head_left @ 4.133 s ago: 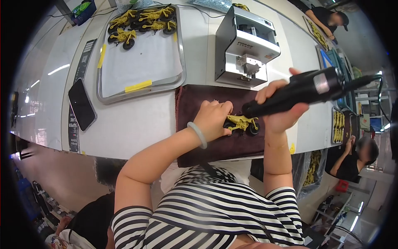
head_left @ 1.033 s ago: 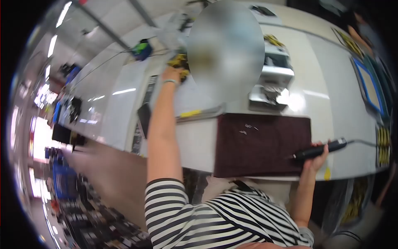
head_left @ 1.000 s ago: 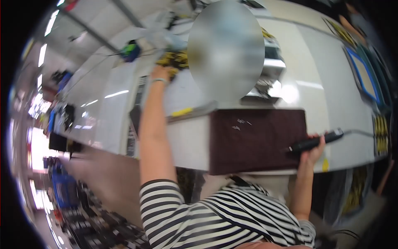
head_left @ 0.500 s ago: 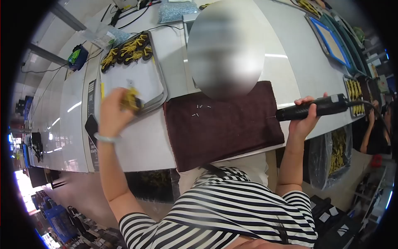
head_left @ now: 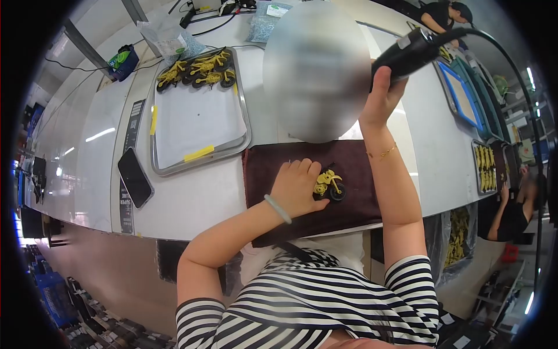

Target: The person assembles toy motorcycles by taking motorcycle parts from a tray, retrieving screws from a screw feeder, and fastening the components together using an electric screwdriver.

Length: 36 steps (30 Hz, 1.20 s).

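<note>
On the dark brown cloth (head_left: 354, 215) lies a yellow toy motorcycle (head_left: 326, 187) with black wheels, its front part showing. My left hand (head_left: 299, 185) is closed around the rear of it, hiding that end. My right hand (head_left: 381, 102) grips a black electric screwdriver (head_left: 404, 55) raised above the far right of the cloth; a cable leaves its back end. A blurred oval covers the tool's tip. Several more yellow toy motorcycles (head_left: 203, 71) lie at the far end of a paper-lined metal tray (head_left: 247, 131) on the left.
A black phone (head_left: 135, 177) lies left of the tray. Bags of small pale blue pieces (head_left: 264, 23) stand at the back. Rightward are a blue-framed tray (head_left: 462, 96) and a tray of yellow parts (head_left: 485, 166). Other people (head_left: 442, 16) sit at the far right.
My left hand has brought the motorcycle from over the tray to the cloth. My right hand has lifted the screwdriver up and away from me. The small screws on the cloth are now mostly hidden.
</note>
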{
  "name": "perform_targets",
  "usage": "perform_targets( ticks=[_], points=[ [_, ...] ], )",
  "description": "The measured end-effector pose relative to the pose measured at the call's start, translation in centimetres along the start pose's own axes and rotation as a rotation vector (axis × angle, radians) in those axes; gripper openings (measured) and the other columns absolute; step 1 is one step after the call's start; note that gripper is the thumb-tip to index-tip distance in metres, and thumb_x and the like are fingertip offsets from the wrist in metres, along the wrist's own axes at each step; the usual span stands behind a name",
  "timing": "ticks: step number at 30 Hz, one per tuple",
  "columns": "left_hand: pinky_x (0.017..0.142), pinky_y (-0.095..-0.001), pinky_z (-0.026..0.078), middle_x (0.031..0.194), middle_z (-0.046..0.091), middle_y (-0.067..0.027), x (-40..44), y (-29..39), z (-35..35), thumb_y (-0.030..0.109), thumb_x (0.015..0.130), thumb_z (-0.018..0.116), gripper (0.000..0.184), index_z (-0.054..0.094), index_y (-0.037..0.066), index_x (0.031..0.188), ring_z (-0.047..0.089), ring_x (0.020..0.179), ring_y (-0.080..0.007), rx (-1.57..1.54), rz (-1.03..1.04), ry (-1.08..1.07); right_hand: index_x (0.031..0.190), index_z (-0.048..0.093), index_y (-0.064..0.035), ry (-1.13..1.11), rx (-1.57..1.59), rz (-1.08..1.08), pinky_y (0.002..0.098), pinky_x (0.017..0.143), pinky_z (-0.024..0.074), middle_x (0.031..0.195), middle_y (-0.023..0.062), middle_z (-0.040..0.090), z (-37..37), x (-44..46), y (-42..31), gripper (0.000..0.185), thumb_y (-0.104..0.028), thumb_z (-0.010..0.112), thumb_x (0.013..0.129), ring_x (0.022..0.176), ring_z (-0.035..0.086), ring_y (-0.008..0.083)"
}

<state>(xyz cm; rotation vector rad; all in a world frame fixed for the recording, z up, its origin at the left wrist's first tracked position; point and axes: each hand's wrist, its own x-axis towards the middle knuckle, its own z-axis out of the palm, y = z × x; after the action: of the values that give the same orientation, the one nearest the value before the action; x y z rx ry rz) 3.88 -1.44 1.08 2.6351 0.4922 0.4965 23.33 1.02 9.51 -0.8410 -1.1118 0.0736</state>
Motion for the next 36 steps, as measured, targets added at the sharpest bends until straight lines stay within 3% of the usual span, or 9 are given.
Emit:
perform_targets(
  ticks=[4, 10, 17, 21, 22, 26, 28, 36],
  points=[
    [0.068, -0.0347, 0.038, 0.082, 0.053, -0.0040, -0.7, -1.6, 1.2, 0.032, 0.059, 0.072, 0.042, 0.055, 0.008, 0.089, 0.051, 0.078, -0.0218, -0.139, 0.073, 0.047, 0.130, 0.021, -0.0040, -0.040, -0.012, 0.114, 0.0282, 0.052, 0.0458, 0.068, 0.0107, 0.054, 0.3, 0.0, 1.2, 0.063, -0.040, 0.049, 0.088, 0.054, 0.054, 0.0177],
    [0.074, -0.0355, 0.035, 0.084, 0.055, -0.0018, -1.0, -2.1, 1.6, 0.030, 0.064, 0.070, 0.033, 0.060, 0.011, 0.089, 0.051, 0.084, -0.0196, -0.141, 0.055, 0.052, 0.130, 0.024, -0.0013, -0.289, 0.197, 0.137, 0.0279, 0.052, 0.0461, 0.067, 0.0102, 0.054, 0.3, 0.5, 1.3, 0.068, -0.046, 0.049, 0.086, 0.055, 0.055, 0.0171],
    [0.075, -0.0334, 0.032, 0.084, 0.054, 0.0014, -1.0, -2.1, 1.5, 0.033, 0.064, 0.071, 0.034, 0.063, 0.013, 0.090, 0.051, 0.083, -0.0157, -0.143, 0.025, 0.041, 0.123, 0.029, -0.0007, -0.124, -0.090, -0.005, 0.0275, 0.050, 0.0454, 0.062, 0.0111, 0.053, 1.9, -0.9, 0.6, 0.064, -0.044, 0.055, 0.083, 0.049, 0.054, 0.0182],
    [0.074, -0.0339, 0.031, 0.081, 0.052, 0.0024, -1.2, -2.3, 2.1, 0.032, 0.064, 0.071, 0.035, 0.063, 0.014, 0.092, 0.050, 0.079, -0.0145, -0.178, 0.031, 0.070, 0.126, 0.027, -0.0009, -0.146, -0.041, 0.108, 0.0279, 0.049, 0.0446, 0.063, 0.0107, 0.052, 1.6, -1.9, -1.1, 0.071, -0.048, 0.055, 0.082, 0.049, 0.053, 0.0184],
    [0.074, -0.0338, 0.031, 0.080, 0.052, 0.0022, -1.2, -2.4, 2.1, 0.032, 0.064, 0.071, 0.035, 0.064, 0.014, 0.092, 0.049, 0.078, -0.0147, -0.176, 0.036, 0.093, 0.118, 0.034, 0.0020, -0.109, 0.126, 0.120, 0.0270, 0.047, 0.0433, 0.063, 0.0087, 0.053, 1.7, -2.8, -1.6, 0.058, -0.037, 0.059, 0.083, 0.048, 0.053, 0.0164],
    [0.073, -0.0332, 0.030, 0.081, 0.052, 0.0024, -1.2, -2.3, 1.9, 0.031, 0.064, 0.072, 0.034, 0.064, 0.014, 0.092, 0.049, 0.079, -0.0146, -0.187, -0.002, 0.045, 0.130, 0.019, 0.0044, -0.049, 0.114, 0.296, 0.0268, 0.050, 0.0454, 0.065, 0.0095, 0.054, 0.7, -6.6, -5.3, 0.090, -0.053, 0.061, 0.075, 0.052, 0.054, 0.0161],
    [0.072, -0.0330, 0.031, 0.079, 0.051, 0.0016, -1.3, -2.2, 2.0, 0.032, 0.062, 0.073, 0.031, 0.063, 0.015, 0.086, 0.048, 0.081, -0.0155, -0.169, 0.021, 0.076, 0.130, 0.017, 0.0034, -0.045, 0.081, 0.338, 0.0269, 0.050, 0.0458, 0.067, 0.0097, 0.054, 0.6, -7.8, -6.2, 0.092, -0.055, 0.061, 0.074, 0.052, 0.054, 0.0162],
    [0.071, -0.0327, 0.029, 0.081, 0.052, 0.0026, -1.2, -2.3, 2.1, 0.029, 0.063, 0.073, 0.034, 0.064, 0.015, 0.091, 0.048, 0.079, -0.0144, -0.185, 0.006, 0.053, 0.124, 0.021, 0.0024, -0.037, 0.035, 0.337, 0.0266, 0.051, 0.0463, 0.069, 0.0103, 0.055, 0.4, -9.5, -5.9, 0.087, -0.053, 0.064, 0.073, 0.054, 0.055, 0.0160]
  ],
)
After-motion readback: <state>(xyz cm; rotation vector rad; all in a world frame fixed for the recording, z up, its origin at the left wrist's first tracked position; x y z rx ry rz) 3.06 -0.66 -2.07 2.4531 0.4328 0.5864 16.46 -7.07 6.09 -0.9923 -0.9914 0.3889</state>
